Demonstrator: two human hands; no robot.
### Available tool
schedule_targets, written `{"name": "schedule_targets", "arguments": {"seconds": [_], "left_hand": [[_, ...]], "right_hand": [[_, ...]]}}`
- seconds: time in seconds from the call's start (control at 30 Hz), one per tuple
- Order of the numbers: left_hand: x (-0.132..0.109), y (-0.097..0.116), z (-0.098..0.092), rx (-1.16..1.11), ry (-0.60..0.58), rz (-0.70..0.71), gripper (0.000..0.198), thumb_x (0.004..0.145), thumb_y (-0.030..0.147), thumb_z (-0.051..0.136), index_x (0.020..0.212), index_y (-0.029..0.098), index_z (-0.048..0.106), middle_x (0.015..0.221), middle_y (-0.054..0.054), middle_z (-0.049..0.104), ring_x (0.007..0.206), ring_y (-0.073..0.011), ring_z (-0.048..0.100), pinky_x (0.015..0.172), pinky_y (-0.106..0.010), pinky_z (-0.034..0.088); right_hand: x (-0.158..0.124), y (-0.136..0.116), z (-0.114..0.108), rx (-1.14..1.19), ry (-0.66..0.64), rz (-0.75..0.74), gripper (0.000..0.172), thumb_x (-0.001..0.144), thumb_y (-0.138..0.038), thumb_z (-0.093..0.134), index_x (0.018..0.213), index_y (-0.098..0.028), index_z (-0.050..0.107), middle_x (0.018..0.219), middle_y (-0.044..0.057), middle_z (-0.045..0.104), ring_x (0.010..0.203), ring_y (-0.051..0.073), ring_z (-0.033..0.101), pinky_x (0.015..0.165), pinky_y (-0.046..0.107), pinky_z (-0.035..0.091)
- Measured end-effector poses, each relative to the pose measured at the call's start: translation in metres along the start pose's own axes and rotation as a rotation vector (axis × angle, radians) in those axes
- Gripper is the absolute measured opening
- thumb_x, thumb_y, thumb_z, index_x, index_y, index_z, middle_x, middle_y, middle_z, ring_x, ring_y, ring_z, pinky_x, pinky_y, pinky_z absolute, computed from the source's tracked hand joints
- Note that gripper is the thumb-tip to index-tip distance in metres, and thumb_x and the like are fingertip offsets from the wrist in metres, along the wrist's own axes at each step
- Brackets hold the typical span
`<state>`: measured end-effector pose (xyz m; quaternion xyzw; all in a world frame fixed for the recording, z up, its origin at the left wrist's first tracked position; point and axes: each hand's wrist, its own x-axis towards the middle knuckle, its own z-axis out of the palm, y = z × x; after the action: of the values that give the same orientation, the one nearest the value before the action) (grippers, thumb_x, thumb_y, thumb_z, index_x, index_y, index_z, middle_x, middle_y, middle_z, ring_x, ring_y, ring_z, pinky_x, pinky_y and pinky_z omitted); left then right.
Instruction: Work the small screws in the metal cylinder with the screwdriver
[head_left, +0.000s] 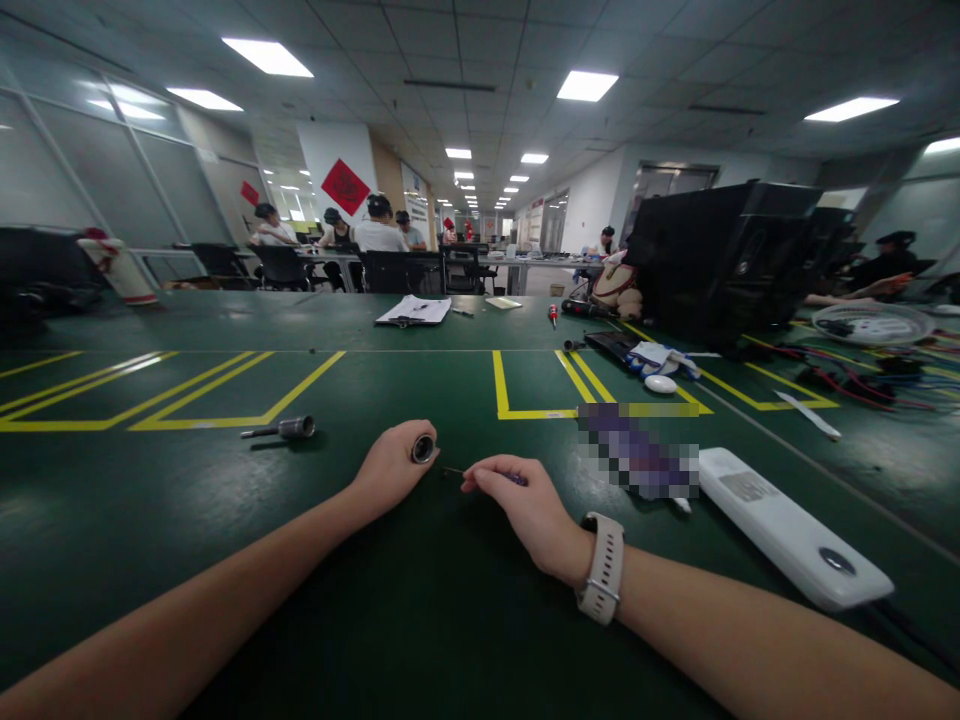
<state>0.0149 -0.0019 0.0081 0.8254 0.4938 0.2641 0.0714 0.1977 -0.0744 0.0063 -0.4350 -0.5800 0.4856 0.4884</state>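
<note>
My left hand (391, 465) is closed around a hollow metal socket (423, 449), its round open end facing me. A little to the right, my right hand (517, 495) pinches a small thin-shafted screwdriver (516, 478) with a purplish handle. Its shaft points left toward the socket, with a gap between them; the tip is too small to make out clearly. Left of my hands, a similar metal socket with a shank (289, 428) lies on its side on the green table (360, 620).
On the right lie a white power strip (787, 525), a blurred purple packet (637, 455), a white oval object (660, 384) and gloves (664, 358). Black computer cases (720, 260) stand behind them. A clipboard with papers (414, 310) and a red screwdriver (553, 314) lie farther back.
</note>
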Motion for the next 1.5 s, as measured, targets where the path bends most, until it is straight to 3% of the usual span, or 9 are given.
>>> {"name": "schedule_targets", "arguments": {"seconds": [0.23,0.57,1.07,1.3,1.5], "left_hand": [[-0.002,-0.001,0.002,-0.068,0.034,0.03,0.012,0.074,0.025,0.053,0.066,0.019,0.046,0.064,0.004,0.049,0.06,-0.0132,0.047,0.055,-0.025,0.037],[-0.002,0.003,0.001,-0.123,-0.043,0.084,0.014,0.073,0.028,0.055,0.066,0.018,0.049,0.064,0.003,0.051,0.061,-0.0134,0.05,0.056,-0.025,0.038],[-0.003,0.006,-0.002,-0.116,-0.11,0.062,0.011,0.072,0.027,0.055,0.067,0.018,0.051,0.065,0.002,0.054,0.062,-0.0146,0.051,0.057,-0.026,0.039],[-0.002,0.005,-0.001,-0.09,-0.065,0.029,0.014,0.073,0.029,0.054,0.065,0.018,0.049,0.063,0.002,0.052,0.059,-0.014,0.05,0.054,-0.025,0.037],[-0.002,0.002,0.001,-0.044,-0.045,0.049,0.013,0.073,0.028,0.052,0.065,0.018,0.049,0.061,0.003,0.052,0.059,-0.0138,0.049,0.053,-0.025,0.036]], "right_hand": [[-0.002,-0.008,0.0,-0.217,-0.026,0.001,0.021,0.08,-0.03,0.052,0.083,-0.02,0.07,0.085,0.004,0.067,0.084,0.02,0.058,0.078,0.035,0.041],[0.001,0.0,0.002,-0.389,-0.005,-0.061,0.023,0.081,-0.03,0.051,0.092,-0.022,0.07,0.09,0.005,0.067,0.087,0.021,0.058,0.079,0.035,0.041],[0.0,-0.008,0.002,-0.269,0.011,0.037,0.02,0.081,-0.031,0.051,0.089,-0.02,0.066,0.09,0.004,0.064,0.088,0.02,0.056,0.08,0.035,0.041],[-0.005,-0.008,-0.002,-0.001,0.062,-0.063,0.02,0.082,-0.032,0.05,0.086,-0.019,0.065,0.086,0.003,0.065,0.087,0.018,0.057,0.08,0.032,0.041],[-0.008,-0.011,0.0,-0.12,-0.055,-0.154,0.018,0.083,-0.029,0.052,0.085,-0.022,0.068,0.088,0.002,0.063,0.086,0.017,0.057,0.081,0.032,0.041]]}}
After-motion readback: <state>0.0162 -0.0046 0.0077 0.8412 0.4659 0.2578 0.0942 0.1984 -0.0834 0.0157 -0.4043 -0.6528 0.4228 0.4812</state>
